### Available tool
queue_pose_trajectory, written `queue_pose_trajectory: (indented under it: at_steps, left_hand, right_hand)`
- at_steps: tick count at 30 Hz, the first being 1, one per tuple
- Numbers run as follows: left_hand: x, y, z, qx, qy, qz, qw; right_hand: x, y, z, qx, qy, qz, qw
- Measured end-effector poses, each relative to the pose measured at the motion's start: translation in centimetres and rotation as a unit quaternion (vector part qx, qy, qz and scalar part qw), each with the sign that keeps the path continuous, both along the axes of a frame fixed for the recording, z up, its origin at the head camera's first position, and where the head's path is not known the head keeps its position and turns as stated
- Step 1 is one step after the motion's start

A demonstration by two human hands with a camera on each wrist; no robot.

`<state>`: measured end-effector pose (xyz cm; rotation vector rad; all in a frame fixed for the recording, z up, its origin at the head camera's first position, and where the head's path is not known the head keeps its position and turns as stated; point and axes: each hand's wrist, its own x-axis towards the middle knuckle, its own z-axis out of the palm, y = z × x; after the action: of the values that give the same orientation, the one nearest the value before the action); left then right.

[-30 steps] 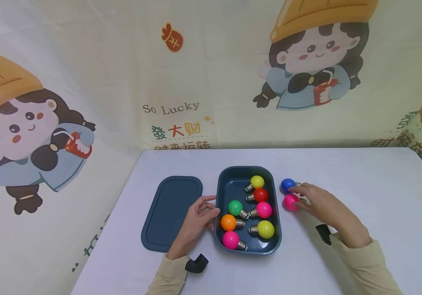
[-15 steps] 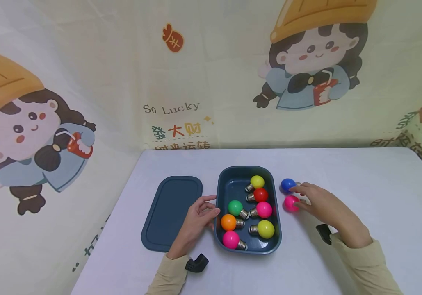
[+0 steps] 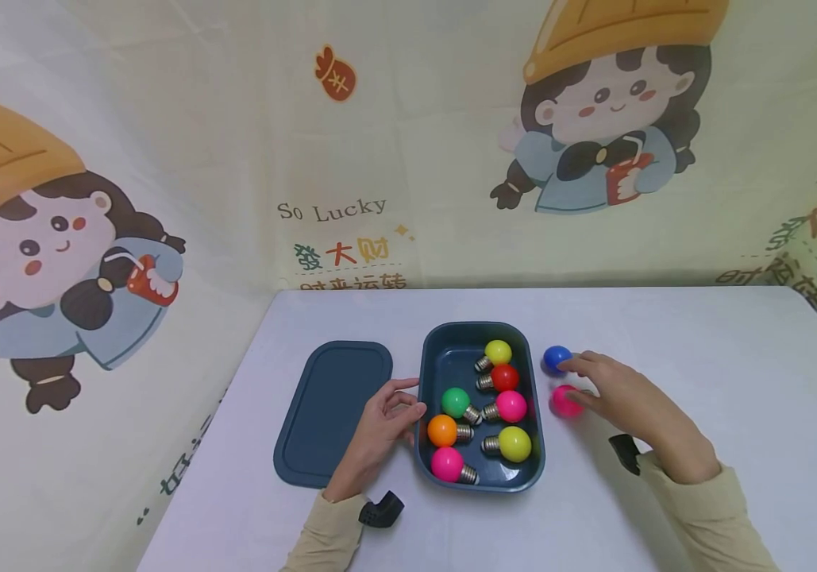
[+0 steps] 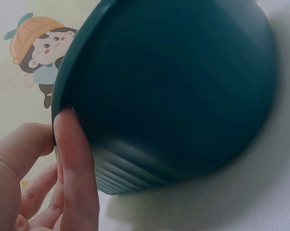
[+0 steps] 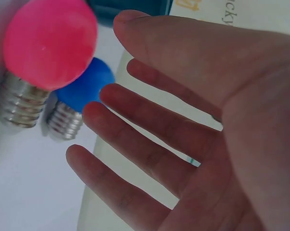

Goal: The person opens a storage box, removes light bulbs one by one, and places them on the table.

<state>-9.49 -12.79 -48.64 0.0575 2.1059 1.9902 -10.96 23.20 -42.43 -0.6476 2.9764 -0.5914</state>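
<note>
A dark blue rectangular container (image 3: 444,338) holds several coloured light bulbs, including a green bulb (image 3: 456,402) and an orange bulb (image 3: 442,430). My left hand (image 3: 382,425) pinches its left rim, thumb at the top edge and a finger against the outer wall (image 4: 183,86). Right of the container lie a blue bulb (image 3: 557,360) and a pink bulb (image 3: 565,402), both loose on the table. Over these two hovers my right hand (image 3: 622,397), fingers extended. In the right wrist view, the pink bulb (image 5: 48,45) and blue bulb (image 5: 87,86) stand beyond the spread fingers, with none between them.
A flat dark blue lid (image 3: 333,413) lies left of the container on the white table (image 3: 701,342). Cloth with printed cartoon figures (image 3: 608,127) hangs behind and at the sides. Black wrist mounts (image 3: 381,511) sit at both sleeves.
The pink bulb outside the container has shifted slightly toward me, and the right hand has moved very little. The left hand and the container stay where they were.
</note>
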Motion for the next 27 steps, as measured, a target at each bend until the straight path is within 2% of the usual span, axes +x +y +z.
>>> queue_pose_trajectory:
  at_steps: [20,27]
  left_hand:
    - [-0.1,0.0,0.1,0.005,0.002,-0.003,1.0]
    - [0.1,0.0,0.2,0.003,-0.001,-0.004,1.0]
  right_hand:
    - [1.2,-4.5,2.6,-0.016,0.036,0.017,0.999]
    - [1.2,-6.5,3.1,-0.024,0.03,0.037,0.999]
